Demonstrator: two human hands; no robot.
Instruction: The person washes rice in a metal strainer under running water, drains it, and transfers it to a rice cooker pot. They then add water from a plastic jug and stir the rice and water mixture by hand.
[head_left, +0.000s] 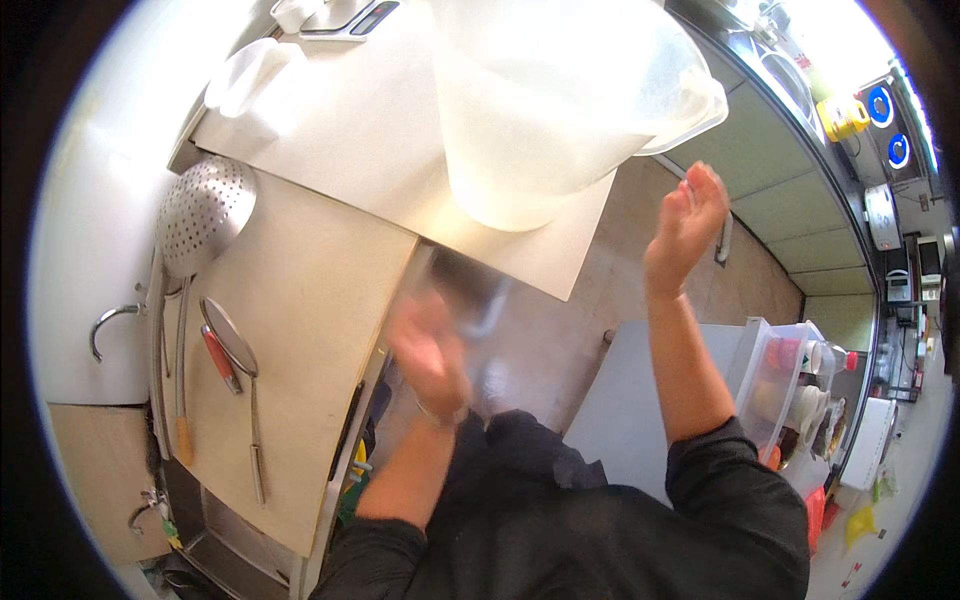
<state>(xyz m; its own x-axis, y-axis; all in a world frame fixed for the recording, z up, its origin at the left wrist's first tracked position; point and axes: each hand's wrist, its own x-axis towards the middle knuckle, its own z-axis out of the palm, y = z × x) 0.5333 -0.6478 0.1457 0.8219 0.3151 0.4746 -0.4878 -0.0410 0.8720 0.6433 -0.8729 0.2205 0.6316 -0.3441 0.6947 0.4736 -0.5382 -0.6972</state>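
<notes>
My left hand (429, 356), blurred by motion, is raised palm up with nothing in it, beside the edge of a pale wooden worktop (322, 300). Higher and to the right, my right hand (686, 225) is lifted with its fingers extended, also holding nothing. Between and beyond the hands stands a large translucent plastic pitcher (517, 165) on a pale board (360, 142). The pitcher's pouring lip points right, just above my right fingertips but apart from them. Glare hides whether anything is inside it.
On the worktop lie a perforated metal ladle (206, 217), a fine mesh skimmer (230, 337) and a red-handled tool (220, 358). A digital scale (352, 21) stands far left. A clear plastic bin (780, 382) with bottles sits right, beside a grey surface (637, 397).
</notes>
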